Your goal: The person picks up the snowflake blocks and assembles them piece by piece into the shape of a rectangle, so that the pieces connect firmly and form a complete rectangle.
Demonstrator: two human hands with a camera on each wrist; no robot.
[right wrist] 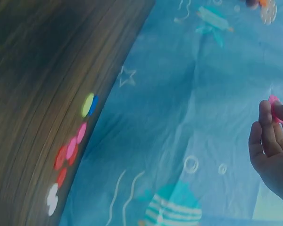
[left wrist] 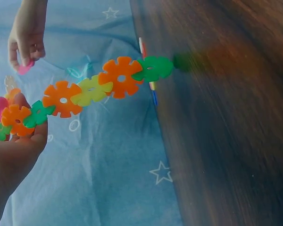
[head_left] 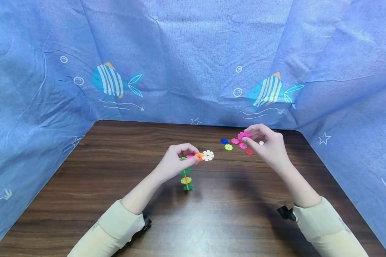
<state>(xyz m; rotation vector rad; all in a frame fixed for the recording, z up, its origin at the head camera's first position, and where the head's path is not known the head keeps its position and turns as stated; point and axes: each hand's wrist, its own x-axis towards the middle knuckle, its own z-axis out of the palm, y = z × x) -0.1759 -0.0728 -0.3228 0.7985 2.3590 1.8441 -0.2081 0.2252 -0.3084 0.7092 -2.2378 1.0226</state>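
Observation:
My left hand grips a chain of flower-shaped interlocking discs near its top. Green, yellow and orange discs of the chain run down from the fingers, the lowest green one close over the table. A white disc sticks out to the right past an orange disc, with some pink showing by the fingers. Farther right and apart from the chain, my right hand pinches a loose pink disc between thumb and fingers, above the other loose discs. Part of the chain is hidden behind the left hand.
Loose discs lie toward the table's far side: blue, yellow-green, pink, red and white. Behind the dark wooden table hangs a blue cloth with fish, also along both sides.

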